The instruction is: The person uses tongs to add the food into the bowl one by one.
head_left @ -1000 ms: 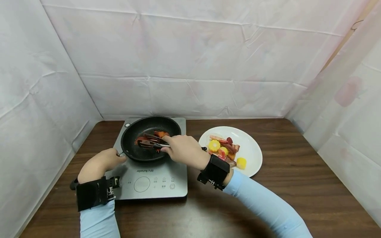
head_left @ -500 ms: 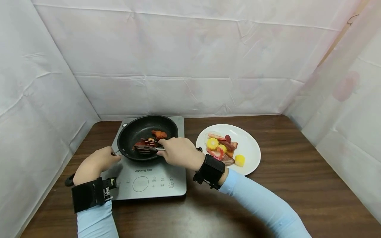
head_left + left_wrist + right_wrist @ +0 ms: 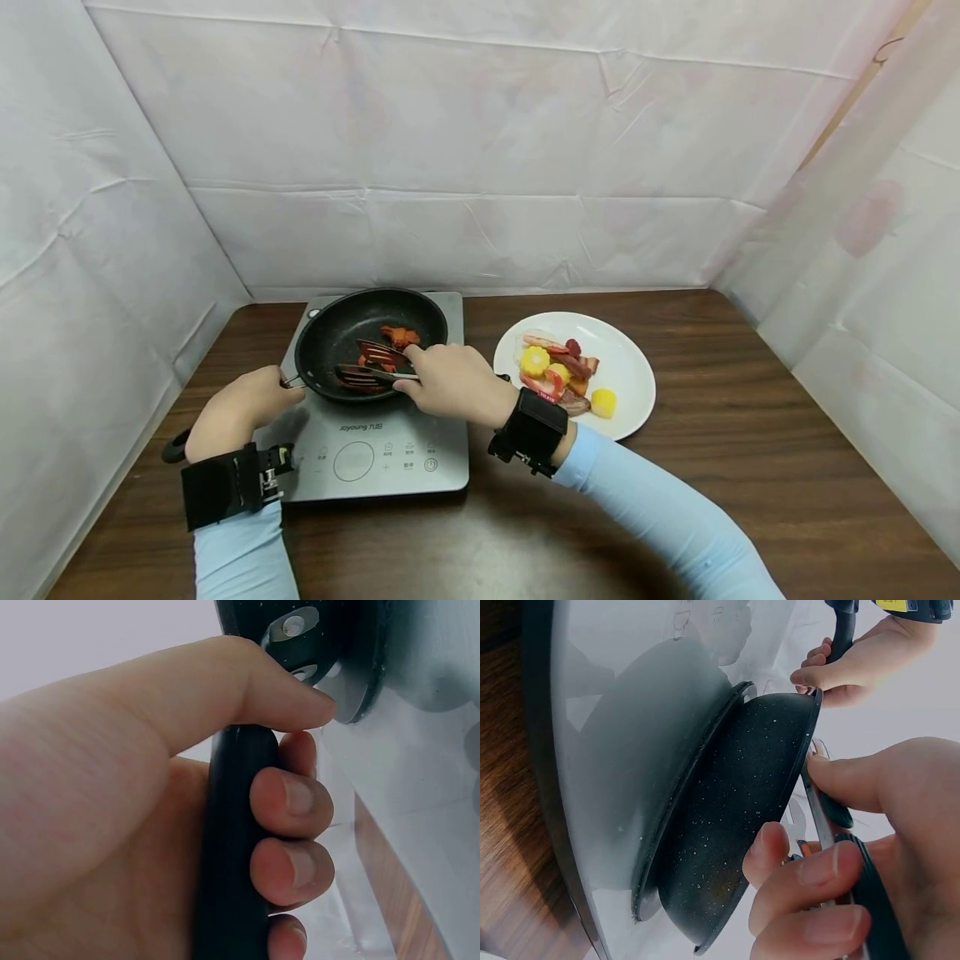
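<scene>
My left hand (image 3: 243, 408) grips the black frying pan's handle (image 3: 238, 847), fingers curled round it and thumb laid across near the pan end. The dark speckled frying pan (image 3: 330, 340) is over a silver induction cooker (image 3: 442, 450). My right hand (image 3: 459, 385) holds food tongs (image 3: 403, 377) with slotted, fork-like heads reaching into the pan. Those heads stand apart, near reddish-brown food pieces (image 3: 375, 362) that they partly hide. Another reddish piece (image 3: 401, 336) lies farther back in the pan. The right wrist view shows fingers and thumb round the tongs' black-and-metal handles (image 3: 876, 900).
Right of the cooker stands a white oval plate (image 3: 630, 375) with corn pieces (image 3: 535, 361), a yellow chunk (image 3: 603, 402), shrimp and meat slices. The brown wooden table (image 3: 750, 417) is bounded by white sheeting (image 3: 480, 167) at the back and sides.
The tongs' heads have spread apart since half a second ago, when they were closer together over the food. The left hand stays on the pan handle. The head view has shifted slightly.
</scene>
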A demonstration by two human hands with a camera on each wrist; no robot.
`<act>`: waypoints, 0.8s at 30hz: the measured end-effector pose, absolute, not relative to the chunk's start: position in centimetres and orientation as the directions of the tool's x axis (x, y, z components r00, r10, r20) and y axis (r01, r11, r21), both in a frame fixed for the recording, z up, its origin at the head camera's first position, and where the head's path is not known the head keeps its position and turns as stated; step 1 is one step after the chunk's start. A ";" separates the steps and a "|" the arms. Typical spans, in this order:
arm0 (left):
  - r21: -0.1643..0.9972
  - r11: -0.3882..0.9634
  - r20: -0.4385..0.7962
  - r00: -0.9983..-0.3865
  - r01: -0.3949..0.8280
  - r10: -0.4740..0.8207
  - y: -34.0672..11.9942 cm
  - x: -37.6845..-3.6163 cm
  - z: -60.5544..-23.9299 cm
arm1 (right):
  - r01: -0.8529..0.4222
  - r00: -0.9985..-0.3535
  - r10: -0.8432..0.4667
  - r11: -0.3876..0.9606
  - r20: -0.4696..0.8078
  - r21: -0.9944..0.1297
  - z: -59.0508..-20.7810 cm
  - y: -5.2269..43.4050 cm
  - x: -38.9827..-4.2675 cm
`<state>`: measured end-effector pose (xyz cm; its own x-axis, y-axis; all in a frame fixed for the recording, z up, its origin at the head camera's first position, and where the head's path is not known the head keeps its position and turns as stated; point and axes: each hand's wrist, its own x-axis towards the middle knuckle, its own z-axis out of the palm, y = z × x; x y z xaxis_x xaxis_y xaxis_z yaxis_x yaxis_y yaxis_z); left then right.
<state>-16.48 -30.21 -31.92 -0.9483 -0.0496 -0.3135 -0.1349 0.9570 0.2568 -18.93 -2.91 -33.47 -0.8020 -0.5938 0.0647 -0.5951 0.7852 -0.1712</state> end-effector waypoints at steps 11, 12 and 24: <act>0.248 0.960 -0.329 -0.943 -0.132 -0.045 -30.1 -16.6 -31.9 | -0.581 -0.813 -0.579 0.793 0.070 -0.186 -33.7 -2.9 -18.9; 0.248 0.960 -0.330 -0.943 -0.132 -0.045 -30.1 -16.6 -31.9 | -0.581 -0.812 -0.579 0.792 0.069 -0.188 -33.8 -2.8 -18.9; 0.238 0.962 -0.327 -0.944 -0.132 -0.048 -30.2 -16.6 -32.0 | -0.585 -0.809 -0.583 0.787 0.075 -0.196 -34.2 -2.7 -18.9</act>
<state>-16.60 -30.17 -32.00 -0.9439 -0.0481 -0.3268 -0.1317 0.9622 0.2385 -18.89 -2.66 -34.18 -0.8088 -0.5833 0.0749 -0.5855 0.7866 -0.1960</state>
